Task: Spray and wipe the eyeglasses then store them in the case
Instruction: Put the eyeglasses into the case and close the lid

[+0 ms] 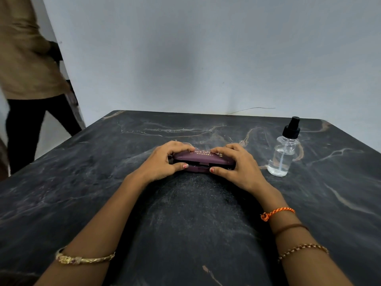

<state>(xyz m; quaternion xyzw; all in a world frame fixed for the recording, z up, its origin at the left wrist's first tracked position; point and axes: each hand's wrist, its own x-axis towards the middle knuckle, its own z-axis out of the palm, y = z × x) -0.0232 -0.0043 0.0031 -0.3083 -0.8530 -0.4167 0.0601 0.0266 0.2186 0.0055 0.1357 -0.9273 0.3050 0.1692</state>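
Forearms nearest the camera are cut off by the lower frame edge; a gold bangle (pixel 84 258) is worn on the left, an orange thread (pixel 276 213) and a beaded bracelet (pixel 302 250) on the right. Both reach to a purple eyeglass case (pixel 203 161), laid flat near the middle of the dark marbled table (pixel 185 223), slightly toward its far edge. The lid is seen nearly closed, a narrow dark gap left along the front seam. Eyeglasses cannot be made out; the inside is hidden. Gold lettering on the lid is partly covered by fingers: "NCE OPT" and "ROURKEL" can be read, the rest cannot.

The left hand (pixel 162 162) is curled round the case's left end, fingers on the lid, thumb at the seam. The right hand (pixel 237 164) grips the right end likewise.

A clear spray bottle (pixel 283 153) with a black pump stands upright near the far right corner, apart from the case. At the left frame edge a blurred standing person (pixel 26 79) is partly cut off.
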